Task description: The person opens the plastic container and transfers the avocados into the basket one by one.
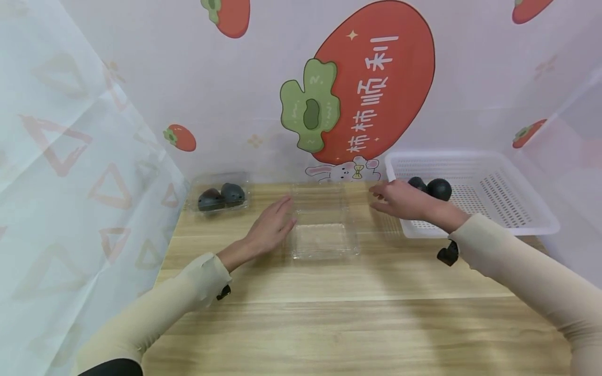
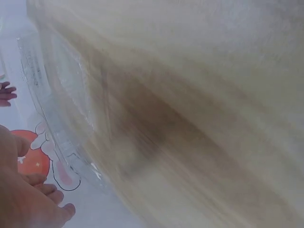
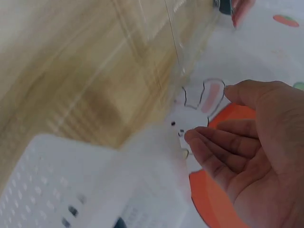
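The clear plastic container [image 1: 324,241] sits open on the wooden table [image 1: 324,334], midway between the hands, its lid part raised toward the printed backdrop [image 1: 263,99]. The left hand [image 1: 268,228] is at the container's left side, fingers extended and relaxed; contact cannot be determined from the head view. The right hand [image 1: 400,200] hangs at the left rim of the white basket [image 1: 541,222], fingers loosely bent.

The head view alone gives the full layout: two dark round fruits [image 1: 439,189] inside the basket toward its left end, and a second clear container [image 1: 247,184] at far left bearing two more dark fruits [image 1: 232,194].

The right wrist view adds the right palm, turned to the camera, with the thumb standing apart from the gently bent fingers; this spread is hidden from above. The left wrist view shows the left fingers slightly curved, the container's transparent wall beyond them, and the right hand's fingers at the frame's edge. The table surface is blurred there.
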### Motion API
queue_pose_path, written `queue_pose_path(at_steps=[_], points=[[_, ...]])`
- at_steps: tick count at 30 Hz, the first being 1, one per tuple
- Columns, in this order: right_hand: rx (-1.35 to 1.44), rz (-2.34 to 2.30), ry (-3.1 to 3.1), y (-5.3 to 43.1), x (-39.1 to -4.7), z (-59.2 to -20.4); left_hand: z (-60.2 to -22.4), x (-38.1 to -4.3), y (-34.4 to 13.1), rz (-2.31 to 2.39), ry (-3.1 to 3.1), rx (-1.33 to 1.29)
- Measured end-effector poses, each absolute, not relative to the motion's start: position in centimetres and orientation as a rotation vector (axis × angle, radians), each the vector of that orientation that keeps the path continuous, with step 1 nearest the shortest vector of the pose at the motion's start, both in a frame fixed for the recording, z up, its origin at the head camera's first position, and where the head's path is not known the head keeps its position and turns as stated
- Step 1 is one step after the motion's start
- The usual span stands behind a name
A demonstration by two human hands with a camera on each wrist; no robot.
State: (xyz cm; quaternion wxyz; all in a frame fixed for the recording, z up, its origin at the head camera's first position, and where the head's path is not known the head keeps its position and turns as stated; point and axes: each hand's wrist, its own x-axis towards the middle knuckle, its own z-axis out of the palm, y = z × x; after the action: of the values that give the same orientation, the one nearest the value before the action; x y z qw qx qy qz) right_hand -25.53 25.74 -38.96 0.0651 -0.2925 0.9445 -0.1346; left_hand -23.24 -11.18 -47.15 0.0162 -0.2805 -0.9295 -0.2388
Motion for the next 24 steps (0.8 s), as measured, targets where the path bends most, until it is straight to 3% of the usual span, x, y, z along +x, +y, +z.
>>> queue_pose_path(at_steps=[18, 24], points=[[-0.942, -0.531, 2.793, 22.3, -23.5, -43.2, -47.1, -24.9, -9.7, -0.353, -2.863, -1.308], [-0.849, -0.534, 2.821, 21.7, -23.3, -43.8, -47.3, -24.9, -9.2, -0.33, -2.861, -1.383]])
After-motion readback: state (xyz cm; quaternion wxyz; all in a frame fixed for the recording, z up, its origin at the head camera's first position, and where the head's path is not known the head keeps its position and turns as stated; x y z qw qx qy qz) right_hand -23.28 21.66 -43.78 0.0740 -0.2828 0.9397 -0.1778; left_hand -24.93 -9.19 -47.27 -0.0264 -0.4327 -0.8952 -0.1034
